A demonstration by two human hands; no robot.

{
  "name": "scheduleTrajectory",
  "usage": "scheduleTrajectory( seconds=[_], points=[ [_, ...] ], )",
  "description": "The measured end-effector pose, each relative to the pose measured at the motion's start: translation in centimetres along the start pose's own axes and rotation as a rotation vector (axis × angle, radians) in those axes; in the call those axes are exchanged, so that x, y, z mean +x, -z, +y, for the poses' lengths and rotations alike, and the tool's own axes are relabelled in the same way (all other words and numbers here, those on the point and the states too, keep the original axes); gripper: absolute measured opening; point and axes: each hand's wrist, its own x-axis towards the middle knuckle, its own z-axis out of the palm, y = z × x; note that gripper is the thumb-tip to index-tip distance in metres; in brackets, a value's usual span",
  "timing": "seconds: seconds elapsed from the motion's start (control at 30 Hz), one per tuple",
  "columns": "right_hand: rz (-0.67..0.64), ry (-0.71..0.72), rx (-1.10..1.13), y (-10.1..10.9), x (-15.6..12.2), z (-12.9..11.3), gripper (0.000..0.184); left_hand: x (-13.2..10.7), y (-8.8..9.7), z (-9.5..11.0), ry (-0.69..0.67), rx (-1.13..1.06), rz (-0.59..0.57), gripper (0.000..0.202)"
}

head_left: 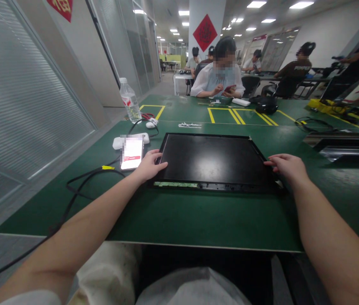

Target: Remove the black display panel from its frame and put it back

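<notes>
A black flat display panel [211, 159] lies on the green table, its dark screen facing up and reflecting a light. A green circuit strip [175, 184] runs along the left part of its near edge. My left hand [150, 166] grips the panel's left edge, the thumb over the frame and the fingers along the side. At the opposite side, my right hand [287, 167] pinches the right edge between thumb and fingers. A small whitish piece [279, 184] shows at the near right corner, below my right hand.
Left of the panel are a lit phone [132, 152], a white power strip [119, 142], black cables [74, 190] and a water bottle [130, 101]. Dark metallic strips [351, 153] lie to the right. Across the green table [211, 220], a person [220, 76] holds a phone.
</notes>
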Motion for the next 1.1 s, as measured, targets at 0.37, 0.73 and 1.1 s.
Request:
scheduleTrajectory(
  seconds=[0.37,0.73,1.1],
  points=[
    [-0.002,-0.182,0.173,0.3,-1.1,-2.0,0.011,-0.2,0.1,0.4,0.007,0.001,-0.023,0.052],
    [-0.016,-0.198,0.238,0.3,-0.8,-1.8,0.008,-0.2,0.2,0.2,-0.018,0.025,-0.035,0.050],
    [-0.013,-0.125,0.116,0.3,-0.6,-1.2,0.012,-0.2,0.0,0.5,-0.024,0.062,-0.032,0.055]
  ],
)
